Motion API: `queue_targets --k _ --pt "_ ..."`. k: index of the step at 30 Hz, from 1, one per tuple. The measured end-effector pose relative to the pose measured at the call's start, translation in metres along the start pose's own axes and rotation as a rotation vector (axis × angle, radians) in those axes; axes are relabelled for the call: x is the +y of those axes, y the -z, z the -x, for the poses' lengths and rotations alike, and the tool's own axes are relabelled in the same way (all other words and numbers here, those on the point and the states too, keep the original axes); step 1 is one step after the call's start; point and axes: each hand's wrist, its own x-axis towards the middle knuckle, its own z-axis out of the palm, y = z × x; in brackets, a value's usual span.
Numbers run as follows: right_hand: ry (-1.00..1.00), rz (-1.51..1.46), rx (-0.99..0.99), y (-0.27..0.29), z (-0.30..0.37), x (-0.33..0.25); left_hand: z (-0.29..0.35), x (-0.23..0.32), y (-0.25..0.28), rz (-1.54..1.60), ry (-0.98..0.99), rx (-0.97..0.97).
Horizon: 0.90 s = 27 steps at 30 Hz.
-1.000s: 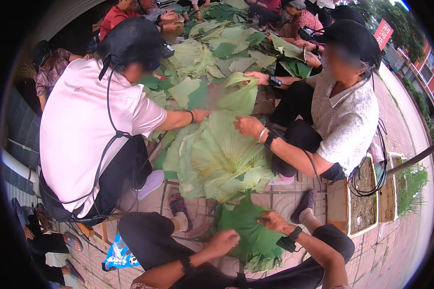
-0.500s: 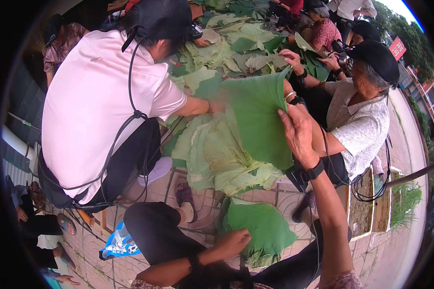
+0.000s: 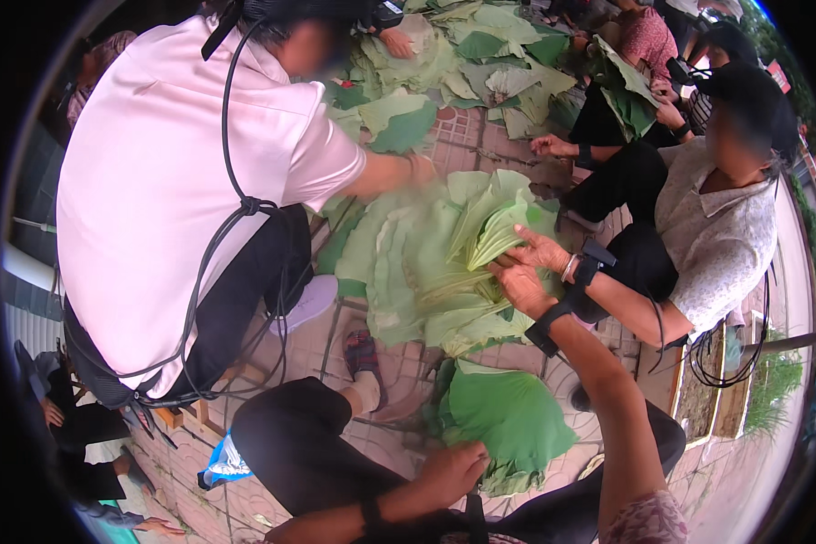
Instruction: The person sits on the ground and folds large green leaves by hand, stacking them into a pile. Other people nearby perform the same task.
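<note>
My right hand (image 3: 522,286) reaches over a broad pile of pale green lotus leaves (image 3: 385,263). Its fingers are closed on the gathered base of a pleated lotus leaf (image 3: 494,231) on top. A co-worker's hand (image 3: 544,251) with a bracelet touches the same leaf right beside mine. Low in front of me, my left hand (image 3: 453,471) is curled closed, and nothing shows in it. Just past it lies a darker green lotus leaf (image 3: 508,417), spread over others near my feet. Another co-worker's hand (image 3: 417,170), blurred, is at the pile's far left edge.
A co-worker in a pink shirt (image 3: 199,181) crouches close on the left, dark cables hanging behind. Another in a patterned shirt (image 3: 725,236) sits on the right. More leaves (image 3: 480,54) cover the far paving. A blue bag (image 3: 225,462) lies left of my knee.
The large green leaf my right hand held raised is down on the pile, pleated. My right hand has come down and left with it. My left hand stays curled; the view has shifted slightly.
</note>
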Motion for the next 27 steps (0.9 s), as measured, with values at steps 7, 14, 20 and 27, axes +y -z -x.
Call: queue_targets --k 7,14,20,27 --pt "-0.19 -0.002 -0.273 -0.028 0.04 -0.014 0.001 0.0 -0.002 -0.067 0.027 -0.021" --pt "-0.224 -0.053 -0.186 -0.03 0.047 -0.002 -0.009 -0.008 -0.011 -0.191 -0.028 -0.037" --pt "-0.371 -0.122 0.029 0.024 0.129 -0.019 -0.015 0.002 -0.002 -0.103 -0.013 -0.013" --pt "-1.009 -0.356 -0.589 -0.044 0.298 0.007 -0.027 -0.013 -0.012 -0.193 0.002 -0.081"
